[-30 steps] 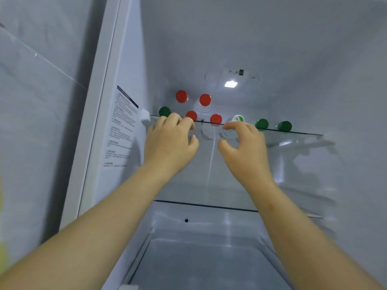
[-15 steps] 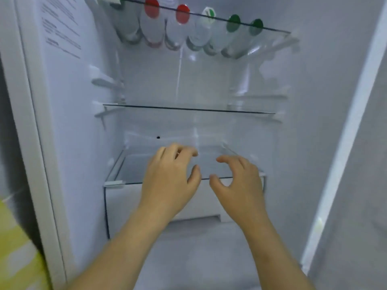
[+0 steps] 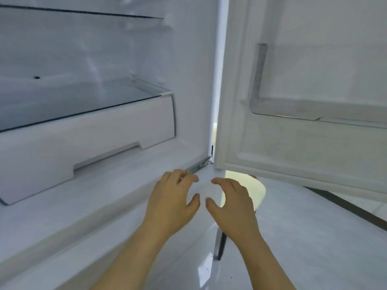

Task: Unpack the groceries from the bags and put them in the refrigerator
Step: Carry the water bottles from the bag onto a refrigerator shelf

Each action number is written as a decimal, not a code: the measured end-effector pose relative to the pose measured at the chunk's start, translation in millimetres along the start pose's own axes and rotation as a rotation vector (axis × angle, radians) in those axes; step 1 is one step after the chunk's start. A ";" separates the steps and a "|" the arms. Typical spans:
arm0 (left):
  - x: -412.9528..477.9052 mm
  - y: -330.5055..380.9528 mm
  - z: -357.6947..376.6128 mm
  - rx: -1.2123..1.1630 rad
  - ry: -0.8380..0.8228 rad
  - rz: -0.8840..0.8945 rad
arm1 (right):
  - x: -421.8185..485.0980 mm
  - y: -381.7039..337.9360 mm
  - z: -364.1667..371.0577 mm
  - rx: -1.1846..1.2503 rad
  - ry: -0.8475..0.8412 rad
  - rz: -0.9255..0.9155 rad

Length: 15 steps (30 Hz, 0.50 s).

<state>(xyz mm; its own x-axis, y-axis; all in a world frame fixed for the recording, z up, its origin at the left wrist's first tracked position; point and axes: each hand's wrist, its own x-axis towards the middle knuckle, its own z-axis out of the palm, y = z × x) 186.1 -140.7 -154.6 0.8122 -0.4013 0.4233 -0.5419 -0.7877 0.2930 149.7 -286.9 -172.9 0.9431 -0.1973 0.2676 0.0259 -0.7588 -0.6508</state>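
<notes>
- Refrigerator (image 3: 188, 84) fills nine to twelve o'clock; its white drawer (image 3: 88, 141) sits below a bare glass shelf (image 3: 73, 105).
- Left hand (image 3: 171, 201), six o'clock: fingers curled, released, grasping nothing.
- Right hand (image 3: 232, 206) just beside it, likewise empty.
- Open door (image 3: 303, 132) at two o'clock.

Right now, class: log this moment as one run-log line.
left hand: open, empty | right hand: open, empty | fridge door: open | drawer: closed | glass shelf: bare | bottles, bags: out of view
</notes>
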 end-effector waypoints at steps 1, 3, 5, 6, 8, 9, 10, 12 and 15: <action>-3.5 11.1 10.6 -0.017 -0.023 0.014 | -9.3 12.7 -6.6 -0.014 0.001 0.036; -8.7 37.5 30.6 -0.031 -0.090 0.043 | -30.2 38.3 -21.4 -0.054 0.005 0.109; -14.6 68.2 49.7 -0.055 -0.132 0.066 | -53.2 66.7 -39.4 -0.091 0.016 0.173; -17.1 85.7 59.4 -0.065 -0.159 0.089 | -66.0 81.9 -50.2 -0.104 0.017 0.206; -23.0 122.2 79.1 -0.070 -0.198 0.157 | -94.1 110.9 -74.1 -0.122 0.015 0.279; -27.3 143.3 88.4 -0.086 -0.225 0.174 | -109.4 125.5 -87.4 -0.136 0.021 0.315; -31.2 165.8 97.3 -0.101 -0.265 0.190 | -125.2 139.5 -101.1 -0.149 0.033 0.354; -42.1 208.4 119.7 -0.147 -0.333 0.253 | -159.2 167.4 -129.5 -0.171 0.072 0.440; -59.9 278.5 148.7 -0.213 -0.406 0.346 | -212.7 205.3 -173.2 -0.213 0.122 0.568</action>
<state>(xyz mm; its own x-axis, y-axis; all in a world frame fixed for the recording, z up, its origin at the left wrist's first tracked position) 18.7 -405.5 -225.8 0.5747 -0.7995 0.1748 -0.7885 -0.4838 0.3797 -103.0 -508.2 -240.4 0.7451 -0.6669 0.0082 -0.5479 -0.6191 -0.5626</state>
